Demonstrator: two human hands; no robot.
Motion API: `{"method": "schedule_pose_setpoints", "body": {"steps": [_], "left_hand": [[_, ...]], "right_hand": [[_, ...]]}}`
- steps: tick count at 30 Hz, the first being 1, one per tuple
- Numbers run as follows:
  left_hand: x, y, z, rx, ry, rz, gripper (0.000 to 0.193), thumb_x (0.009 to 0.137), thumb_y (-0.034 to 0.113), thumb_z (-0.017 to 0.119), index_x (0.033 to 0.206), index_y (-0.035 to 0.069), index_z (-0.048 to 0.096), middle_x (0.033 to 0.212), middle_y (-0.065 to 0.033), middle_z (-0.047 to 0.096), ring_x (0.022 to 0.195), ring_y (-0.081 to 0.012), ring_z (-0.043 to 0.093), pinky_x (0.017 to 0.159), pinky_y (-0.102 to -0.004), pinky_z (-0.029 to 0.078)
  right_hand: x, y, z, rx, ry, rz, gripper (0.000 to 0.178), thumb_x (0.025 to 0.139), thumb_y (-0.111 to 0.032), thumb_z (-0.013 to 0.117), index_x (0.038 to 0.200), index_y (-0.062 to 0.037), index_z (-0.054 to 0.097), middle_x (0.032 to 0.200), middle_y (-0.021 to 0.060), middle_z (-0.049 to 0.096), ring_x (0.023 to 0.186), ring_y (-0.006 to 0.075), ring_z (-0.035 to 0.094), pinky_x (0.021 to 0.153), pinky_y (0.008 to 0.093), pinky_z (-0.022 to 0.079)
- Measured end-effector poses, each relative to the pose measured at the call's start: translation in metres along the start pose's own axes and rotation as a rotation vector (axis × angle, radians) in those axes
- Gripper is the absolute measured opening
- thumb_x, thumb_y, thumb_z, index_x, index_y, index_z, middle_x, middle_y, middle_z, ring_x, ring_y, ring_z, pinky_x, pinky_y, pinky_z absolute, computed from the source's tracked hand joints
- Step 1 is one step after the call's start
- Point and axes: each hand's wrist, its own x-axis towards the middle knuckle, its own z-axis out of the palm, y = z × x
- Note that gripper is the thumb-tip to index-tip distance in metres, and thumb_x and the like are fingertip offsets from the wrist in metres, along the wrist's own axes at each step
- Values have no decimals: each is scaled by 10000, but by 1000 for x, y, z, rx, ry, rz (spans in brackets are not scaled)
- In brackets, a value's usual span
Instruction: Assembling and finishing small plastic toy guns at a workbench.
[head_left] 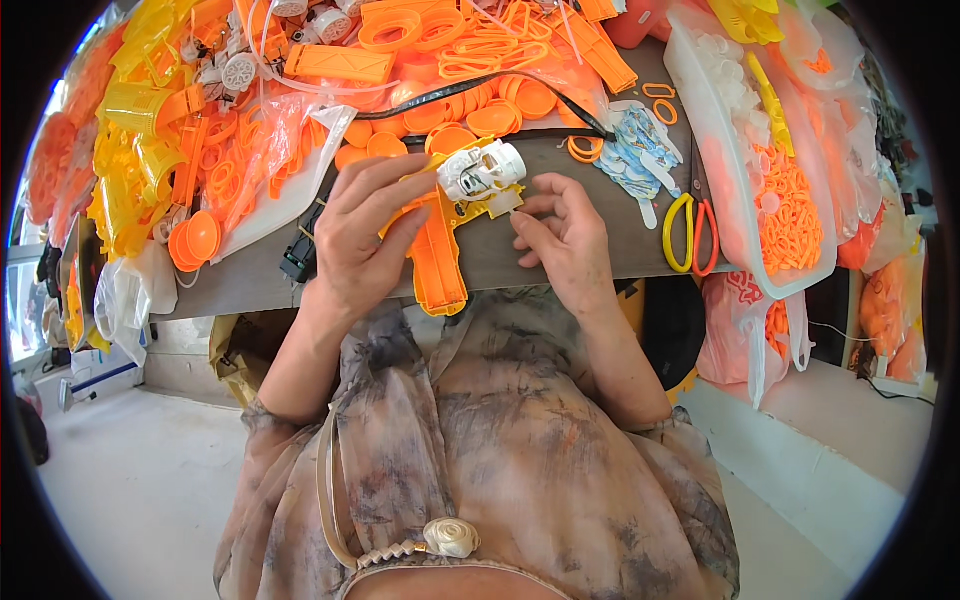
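Centrally, orange housing, between left fingers, right fingers

Pistol-shaped housing: org. grip, yel. upper sect.
Mech. unit: wht. w/ blk. detail.
Scissors: one yel. loop, one red.
Worktop: dk. grey-brn.
Bin: wht., transl.
Links: org.
Caps: milky wht.
Cut sheets: lt. blue/wht., mottled patt.
Cups: org.
Rect. plate: org.
Spoked wheel: wht.
Strap: blk.
Moulded parts: yel., transl.
Carrier bag: pinkish w/ red print.
Garment: beige-brn., dk. grey blotch patt.
Rosette: cream.
Floor: off-wht.
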Motion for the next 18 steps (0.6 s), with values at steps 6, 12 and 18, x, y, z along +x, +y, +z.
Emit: {"method": "schedule_pose_setpoints", "body": {"steps": [6, 12, 18], "left_hand": [[-26, -1, 6, 117, -94, -62, 529, 662, 121, 776, 1149, 18, 598, 1228, -159, 545, 1132, -351, 488, 937, -428, 429], [-27, -3, 13, 69, -132, -76, 586, 666, 143, 779, 1194, 8, 563, 1274, -169, 511, 1173, -365, 460, 980, -438, 401], [-33, -8, 14, -14, -99, -97, 602, 677, 139, 774, 1219, 5, 549, 1318, -180, 475, 1214, -365, 440, 1006, -431, 381]], "right_hand": [[7, 4, 6, -248, 59, -94, 465, 840, -97, 664, 1219, 3, 414, 889, 92, 601, 606, 72, 542, 494, 197, 443], [-1, 2, -2, -437, 135, -242, 488, 816, -93, 690, 1223, -2, 438, 944, 117, 612, 675, 112, 567, 591, 228, 471], [-23, -61, -115, -809, 772, -583, 158, 840, -30, 609, 990, 15, 628, 933, 65, 623, 831, 149, 579, 732, 271, 477]]}}
